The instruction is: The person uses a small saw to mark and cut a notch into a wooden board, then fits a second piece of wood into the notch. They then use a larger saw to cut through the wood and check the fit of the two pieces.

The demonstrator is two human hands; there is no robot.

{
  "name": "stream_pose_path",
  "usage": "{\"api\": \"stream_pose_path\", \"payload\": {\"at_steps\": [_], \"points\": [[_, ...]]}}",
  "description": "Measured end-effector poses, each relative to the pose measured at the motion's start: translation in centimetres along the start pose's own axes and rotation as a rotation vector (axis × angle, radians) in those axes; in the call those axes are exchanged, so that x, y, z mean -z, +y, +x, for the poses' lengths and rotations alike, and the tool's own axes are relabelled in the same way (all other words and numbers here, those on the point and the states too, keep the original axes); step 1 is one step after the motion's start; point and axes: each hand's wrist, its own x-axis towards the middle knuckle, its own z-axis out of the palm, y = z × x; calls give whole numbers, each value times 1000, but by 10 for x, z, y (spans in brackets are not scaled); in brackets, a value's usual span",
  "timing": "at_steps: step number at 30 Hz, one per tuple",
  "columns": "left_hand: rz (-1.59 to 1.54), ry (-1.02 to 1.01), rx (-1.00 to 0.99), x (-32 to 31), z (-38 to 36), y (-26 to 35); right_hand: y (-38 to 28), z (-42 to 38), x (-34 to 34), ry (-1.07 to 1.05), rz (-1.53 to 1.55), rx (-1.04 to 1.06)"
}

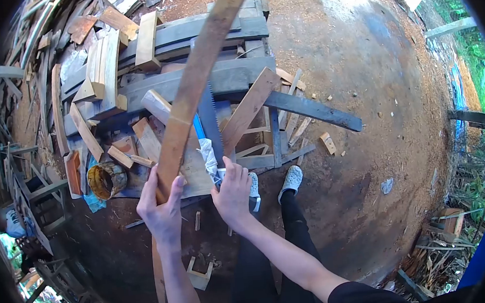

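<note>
My left hand (164, 206) grips the lower end of a long, flat wooden board (192, 87), which slants up and to the right across the workbench. Beside it, my right hand (234, 192) has bent fingers at the white-wrapped handle (209, 157) of a hand saw. The toothed saw blade (208, 111) points away from me over the bench, partly behind the board. A blue strip (198, 126) lies along the blade's left. Right of the saw, a brown plank (250, 108) leans at a slant.
The bench holds thick grey beams (191, 78), wood blocks (147, 42) and a stained round can (107, 180). A dark beam (319, 111) juts out to the right. Scrap wood is piled at the upper left. My shoes (293, 179) stand on the dirt floor.
</note>
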Motion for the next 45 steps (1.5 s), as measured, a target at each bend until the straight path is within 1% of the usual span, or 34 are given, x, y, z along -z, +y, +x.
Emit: {"api": "stream_pose_path", "payload": {"at_steps": [2, 3, 4, 5, 7, 9, 10, 12, 13, 14, 16, 17, 18, 19, 21, 22, 23, 25, 27, 28, 30, 33, 35, 38, 39, 41, 42, 44, 45], "points": [[-71, 28, 112, 4, 0, 5, 0, 2, 7, 35, -17, 41], [-80, 19, 143, 7, 0, 10, 0, 5, 9, 36, -76, 63], [-77, 22, 141, 6, -1, 13, 0, 8, 11, 36, -133, 85], [-106, 27, 144, 6, -2, 15, 3, 10, 17, 90, -181, 131], [-129, 31, 153, 5, -7, 15, 8, 17, 31, 86, -215, 153], [-130, 45, 41, 0, -13, 12, 12, 29, 47, 112, -316, 214], [-136, 47, 45, -1, -15, 14, 11, 37, 52, 110, -322, 218], [-129, -40, 55, -4, -21, 20, 11, 55, 61, 194, -339, 321], [-110, -45, 46, -7, -24, 22, 11, 65, 64, 162, -221, 305], [-115, -47, 44, -10, -25, 24, 11, 75, 69, 165, -226, 304], [-109, -61, -44, -17, -27, 26, 14, 94, 84, 123, 166, 204], [-139, -89, -15, -21, -29, 29, 18, 100, 94, 114, 205, 174], [-140, -95, -22, -25, -30, 34, 34, 107, 94, 200, 277, 191], [-144, -125, -34, -30, -30, 40, 42, 108, 110, 87, 538, -30], [-152, -174, -90, -42, -32, 64, 85, 109, 117, 239, 638, -51], [-161, -257, -10, -45, -33, 86, 104, 104, 130, 253, 710, -152], [-125, -282, -36, -54, -35, 103, 124, 96, 143, 267, 783, -253], [-88, -312, -69, -71, -36, 124, 159, 76, 170, 342, 900, -300], [-43, -506, -82, -89, -33, 140, 189, 53, 190, 459, 982, -355], [-41, -517, -93, -96, -31, 146, 206, 41, 199, 474, 984, -361], [137, -497, -209, -108, -23, 156, 239, 20, 212, 592, 1158, -500], [195, -473, -345, -136, -15, 152, 283, -7, 226, 671, 1096, -561], [223, -465, -440, -164, -18, 145, 294, -17, 235, 708, 1052, -572], [300, -531, -508, -207, -31, 146, 304, -30, 245, 747, 961, -607], [291, -548, -513, -223, -36, 145, 308, -33, 244, 747, 979, -565], [251, -491, -615, -253, -45, 142, 313, -37, 246, 738, 976, -494], [248, -499, -612, -266, -47, 145, 316, -38, 248, 739, 971, -501], [223, -462, -618, -287, -44, 150, 320, -36, 251, 751, 984, -429], [195, -442, -619, -299, -43, 150, 322, -36, 253, 760, 939, -439]]}}
